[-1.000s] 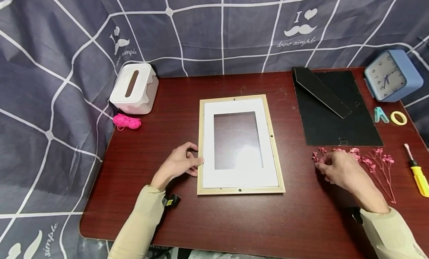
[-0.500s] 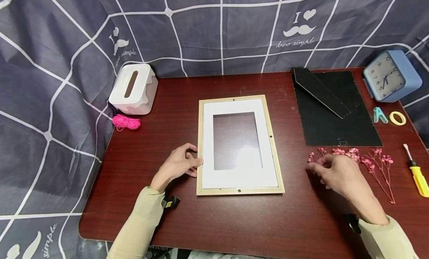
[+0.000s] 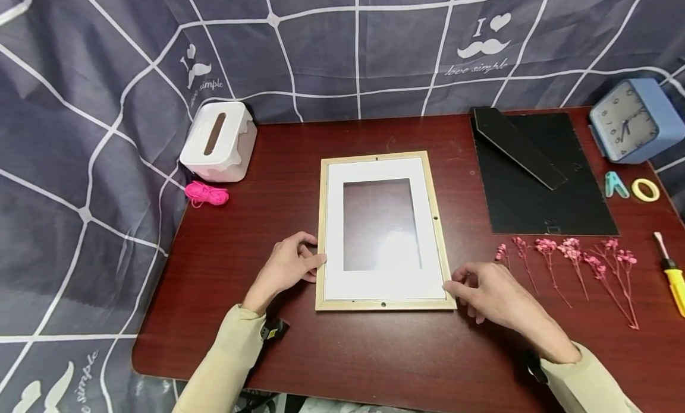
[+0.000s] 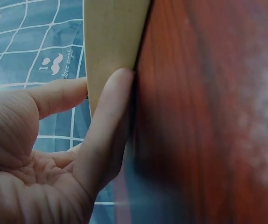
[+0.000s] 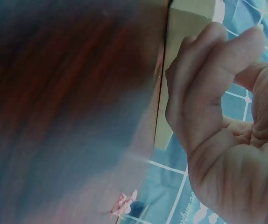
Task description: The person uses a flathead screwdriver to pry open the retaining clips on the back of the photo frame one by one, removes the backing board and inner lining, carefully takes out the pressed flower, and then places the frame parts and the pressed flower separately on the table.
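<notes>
A light wooden picture frame [image 3: 323,211] with a white mat [image 3: 380,286] lies on the dark red table. My left hand [image 3: 282,265] holds its left edge, thumb on the top face and a finger against the side, as the left wrist view also shows. My right hand [image 3: 489,291] is at the lower right edge, its thumb tip overlapping the border. Its fingers are bent beside the frame in the right wrist view; no grip is plain. To the right of that hand, several pink dried flower sprigs [image 3: 546,246] lie side by side.
A black backboard [image 3: 535,214] with a stand lies behind the sprigs. A blue clock [image 3: 626,122], teal clip [image 3: 615,185], yellow tape roll [image 3: 645,190] and yellow screwdriver [image 3: 675,285] are at right. A tissue box [image 3: 216,142] and pink string [image 3: 206,194] are at left.
My right hand has let go of the leftmost sprig, after shifting it slightly left, and has moved left to the frame's right edge. The left hand has stayed at the frame.
</notes>
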Tool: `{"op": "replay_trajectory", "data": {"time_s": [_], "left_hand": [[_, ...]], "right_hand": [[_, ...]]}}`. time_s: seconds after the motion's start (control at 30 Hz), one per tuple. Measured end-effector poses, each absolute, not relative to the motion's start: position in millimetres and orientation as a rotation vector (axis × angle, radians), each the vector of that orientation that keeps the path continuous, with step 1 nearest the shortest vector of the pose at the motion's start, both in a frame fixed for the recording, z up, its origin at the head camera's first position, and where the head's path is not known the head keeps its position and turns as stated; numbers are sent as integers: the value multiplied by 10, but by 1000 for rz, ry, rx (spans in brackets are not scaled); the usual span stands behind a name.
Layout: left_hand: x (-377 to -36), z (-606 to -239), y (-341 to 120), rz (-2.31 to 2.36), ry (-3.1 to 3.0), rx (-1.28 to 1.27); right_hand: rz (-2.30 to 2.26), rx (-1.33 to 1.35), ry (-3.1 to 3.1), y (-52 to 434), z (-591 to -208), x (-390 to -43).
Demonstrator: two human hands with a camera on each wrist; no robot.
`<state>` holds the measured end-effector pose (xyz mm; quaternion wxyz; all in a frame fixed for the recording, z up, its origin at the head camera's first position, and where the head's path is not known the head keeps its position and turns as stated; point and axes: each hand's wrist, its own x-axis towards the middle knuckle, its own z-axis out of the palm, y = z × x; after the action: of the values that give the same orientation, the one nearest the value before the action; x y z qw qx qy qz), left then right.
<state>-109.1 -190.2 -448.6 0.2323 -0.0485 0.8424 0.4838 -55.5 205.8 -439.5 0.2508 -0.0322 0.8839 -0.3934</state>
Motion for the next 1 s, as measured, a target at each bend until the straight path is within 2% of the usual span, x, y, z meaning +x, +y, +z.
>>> {"op": "replay_trajectory", "data": {"time_s": [0.1, 0.2, 0.3, 0.43, 1.0], "left_hand": [[-1025, -4456, -1869, 1303, 2473, -56], [-934, -4466, -1823, 1144, 2804, 211], [-823, -4437, -1713, 796, 3100, 498], [-703, -4392, -1540, 483, 3134, 752], [-648, -4434, -1317, 381, 3105, 852]], "right_hand": [[-1091, -75, 2386, 2041, -4414, -554], [-1107, -54, 2368, 2022, -4429, -547], [-1116, -45, 2361, 2012, -4439, -543], [-1159, -33, 2338, 1998, -4443, -537], [-1287, 32, 2220, 1943, -4479, -449]]}}
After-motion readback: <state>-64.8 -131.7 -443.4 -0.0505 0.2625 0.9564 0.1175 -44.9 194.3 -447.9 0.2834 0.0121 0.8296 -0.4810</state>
